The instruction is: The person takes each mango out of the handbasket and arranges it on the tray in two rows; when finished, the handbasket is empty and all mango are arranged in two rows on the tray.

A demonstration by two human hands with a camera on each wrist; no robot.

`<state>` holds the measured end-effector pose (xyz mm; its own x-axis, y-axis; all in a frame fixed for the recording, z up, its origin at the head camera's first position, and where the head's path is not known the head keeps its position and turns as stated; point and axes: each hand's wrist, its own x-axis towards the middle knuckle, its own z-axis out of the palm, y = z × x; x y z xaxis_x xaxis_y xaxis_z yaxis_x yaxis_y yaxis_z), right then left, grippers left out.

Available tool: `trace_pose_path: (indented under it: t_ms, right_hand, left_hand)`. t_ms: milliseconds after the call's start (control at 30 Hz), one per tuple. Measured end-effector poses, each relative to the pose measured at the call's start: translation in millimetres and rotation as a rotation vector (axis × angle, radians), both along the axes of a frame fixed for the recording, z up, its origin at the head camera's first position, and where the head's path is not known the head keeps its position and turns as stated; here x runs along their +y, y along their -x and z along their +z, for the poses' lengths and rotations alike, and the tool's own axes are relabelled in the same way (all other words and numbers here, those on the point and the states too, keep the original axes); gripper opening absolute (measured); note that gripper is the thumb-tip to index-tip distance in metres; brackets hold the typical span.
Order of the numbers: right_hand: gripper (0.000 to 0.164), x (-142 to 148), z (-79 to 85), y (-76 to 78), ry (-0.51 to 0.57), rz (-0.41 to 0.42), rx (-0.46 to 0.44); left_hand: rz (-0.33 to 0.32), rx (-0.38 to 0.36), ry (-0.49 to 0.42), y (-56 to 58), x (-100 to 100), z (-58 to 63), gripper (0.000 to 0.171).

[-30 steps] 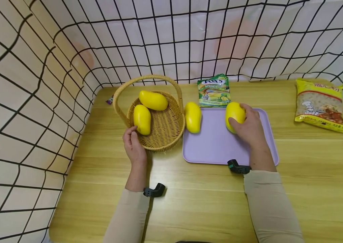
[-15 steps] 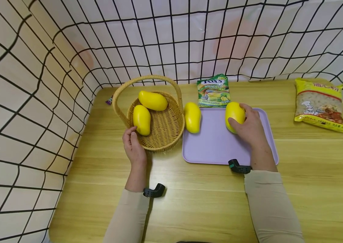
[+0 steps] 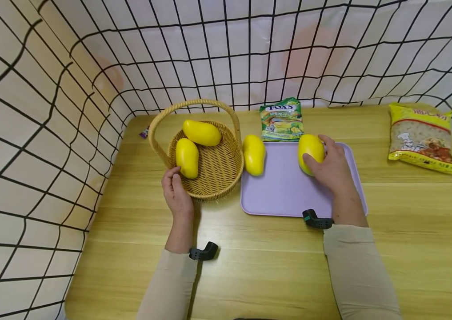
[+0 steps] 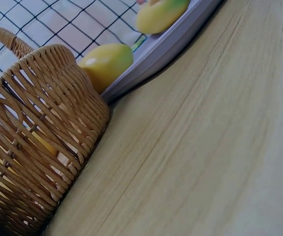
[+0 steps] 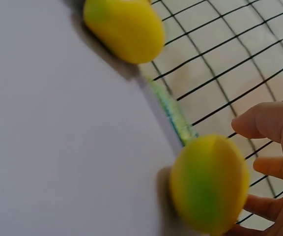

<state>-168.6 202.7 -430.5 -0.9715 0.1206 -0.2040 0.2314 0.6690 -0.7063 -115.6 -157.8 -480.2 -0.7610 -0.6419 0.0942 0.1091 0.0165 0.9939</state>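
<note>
In the head view my right hand (image 3: 334, 166) is spread over a yellow mango (image 3: 311, 154) near the back of the lilac tray (image 3: 279, 195). The right wrist view shows the thumb (image 5: 259, 120) apart from this mango (image 5: 210, 184) and other fingertips close by its side; green blushes its skin. Another mango (image 3: 254, 155) lies at the tray's left edge, beside the wicker basket (image 3: 218, 169). My left hand (image 3: 178, 195) rests against the basket's front left side, fingers loosely extended at the rim. Inside lie two mangoes, one upright (image 3: 187, 158), one crosswise (image 3: 202, 132).
Behind the tray lies a green Fox's candy bag (image 3: 282, 120). A yellow bag with a clear window (image 3: 423, 140) lies at the back right, a small purple wrapper (image 3: 144, 132) at the back left. Black grid netting (image 3: 230, 58) surrounds the wooden table (image 3: 250, 262).
My right hand shifts very slightly to the right, its index finger lifting a little, and the mango beneath it shifts slightly too. My left hand and the basket stay put.
</note>
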Motion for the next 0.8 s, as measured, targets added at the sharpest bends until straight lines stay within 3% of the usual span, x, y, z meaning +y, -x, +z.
trace_pose_path:
  t_ms: [133, 400, 800]
  right_hand:
    - [0.083, -1, 14.7, -5.6, -0.037, -0.034, 0.036]
    - [0.078, -6, 45.8, -19.0, 0.009, -0.042, 0.134]
    - [0.071, -8, 59.3, -30.6, 0.065, -0.014, 0.252]
  left_hand:
    - [0.000, -0.006, -0.001, 1.2, 0, -0.9, 0.028]
    - [-0.008, -0.002, -0.020, 0.8, -1, 0.4, 0.027]
    - [-0.008, -0.003, 0.004, -1.0, -1, -1.0, 0.025]
